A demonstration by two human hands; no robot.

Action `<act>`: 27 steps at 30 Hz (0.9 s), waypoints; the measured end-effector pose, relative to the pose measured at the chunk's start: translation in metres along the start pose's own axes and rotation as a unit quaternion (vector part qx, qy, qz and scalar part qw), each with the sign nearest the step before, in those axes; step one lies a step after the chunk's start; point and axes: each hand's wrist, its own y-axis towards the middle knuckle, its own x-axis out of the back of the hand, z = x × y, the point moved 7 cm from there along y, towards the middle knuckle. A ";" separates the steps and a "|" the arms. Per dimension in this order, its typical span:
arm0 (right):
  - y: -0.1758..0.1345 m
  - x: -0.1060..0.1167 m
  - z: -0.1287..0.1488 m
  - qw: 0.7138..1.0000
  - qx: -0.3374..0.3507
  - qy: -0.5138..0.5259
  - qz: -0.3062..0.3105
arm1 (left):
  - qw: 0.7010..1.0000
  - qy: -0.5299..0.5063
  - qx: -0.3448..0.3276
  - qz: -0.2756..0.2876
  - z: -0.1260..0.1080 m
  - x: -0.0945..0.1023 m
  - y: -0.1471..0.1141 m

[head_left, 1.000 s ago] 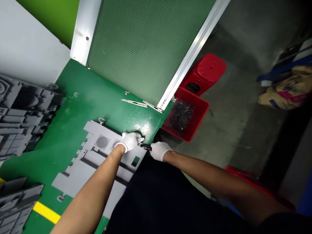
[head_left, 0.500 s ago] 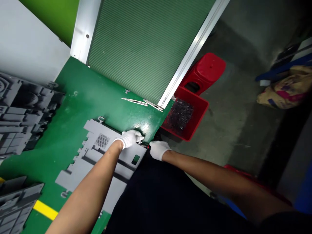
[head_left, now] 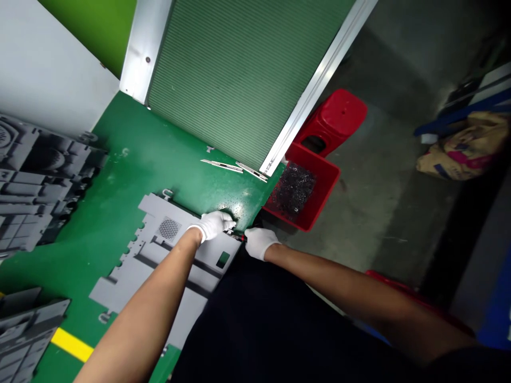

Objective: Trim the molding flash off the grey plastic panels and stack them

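Drew, within the last second, the right hand (head_left: 260, 243) a very little closer to the left hand (head_left: 215, 226), with the red-and-black hand tool (head_left: 242, 238) pointed at the corner of the grey plastic panel (head_left: 202, 279). Turned the panel also slightly on the green bench (head_left: 131, 170), then changed almost nothing in the last half second. Meant by this, in careful judgement, a steadied panel and small, precise work at this one corner, not yet finished. Kept the right fingers clenched round the handle of the hand tool. Bent the left fingers together over the panel's edge, beside a small pale piece (head_left: 230, 231); could not tell from this view between a real pinch and only a light touch. Had the panel flat on the bench, just before the dark clothing (head_left: 239, 319), partly hidden under the left forearm (head_left: 155, 298). Looked light grey, with long dark grooves (head_left: 199, 290), a fine-holed grille (head_left: 169, 228), a notched edge (head_left: 131, 243) and a rectangular cut-out (head_left: 223, 259) with green visible through. Showed one hook-shaped clip (head_left: 167, 194) at the far edge and a second clip (head_left: 105, 317) at the near-left edge, attached or merely lying there, impossible to tell. Had black specks (head_left: 229, 206) on the bench just beyond the left hand, two box cutters (head_left: 222, 166) farther on, near the ribbed conveyor belt (head_left: 247, 80), and a red bin (head_left: 328, 187) with dark scraps (head_left: 294, 186) to the right.
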 end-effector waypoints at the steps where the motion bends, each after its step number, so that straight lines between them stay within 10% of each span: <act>1: 0.001 -0.002 0.001 1.000 -0.002 -0.001 0.000 | 1.000 -0.004 0.000 -0.002 0.000 0.000 0.000; 14: -0.003 0.005 -0.021 0.997 -0.055 0.057 0.011 | 0.986 -0.143 -0.050 -0.076 -0.002 0.010 -0.002; 20: -0.027 -0.018 -0.056 0.978 -0.137 0.157 0.010 | 0.962 -0.200 -0.138 -0.123 -0.084 0.018 -0.011; 24: -0.036 -0.025 -0.073 0.964 -0.167 0.207 0.001 | 0.949 -0.101 -0.125 -0.272 -0.075 0.086 -0.029; 27: -0.040 -0.022 -0.074 0.958 -0.169 0.232 -0.011 | 0.875 0.099 0.140 -0.453 0.011 0.161 -0.050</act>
